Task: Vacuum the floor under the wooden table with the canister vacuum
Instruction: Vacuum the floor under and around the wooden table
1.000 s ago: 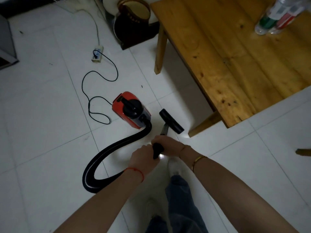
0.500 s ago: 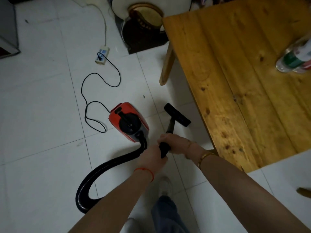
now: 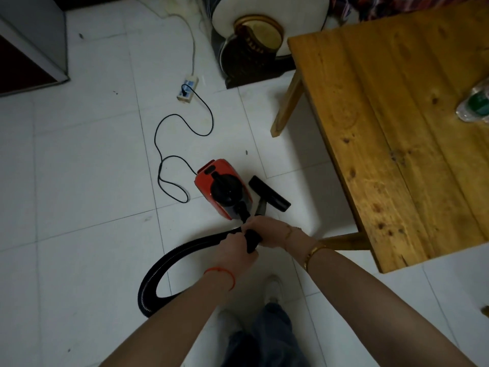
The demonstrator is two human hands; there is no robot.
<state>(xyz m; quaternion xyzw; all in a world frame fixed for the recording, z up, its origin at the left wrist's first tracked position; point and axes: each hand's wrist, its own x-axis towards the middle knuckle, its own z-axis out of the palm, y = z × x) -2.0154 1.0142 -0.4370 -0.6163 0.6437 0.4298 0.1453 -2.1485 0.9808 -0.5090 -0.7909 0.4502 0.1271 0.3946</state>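
The black vacuum wand (image 3: 252, 241) is gripped by both hands: the left hand (image 3: 234, 251) is curled round its rear end where the black ribbed hose (image 3: 169, 266) joins, and the right hand (image 3: 270, 233) is wrapped round it just ahead, each grip closed tight. The black rectangular floor nozzle (image 3: 270, 193) is seen flat on the white tiled floor (image 3: 79, 181), just beside the red and black canister vacuum (image 3: 222, 192) and short of the yellow wooden counter (image 3: 391, 123). A black power cord (image 3: 169, 144) is run to a white socket strip (image 3: 187, 90). A clear plastic bottle (image 3: 475, 104) is noted on the counter.
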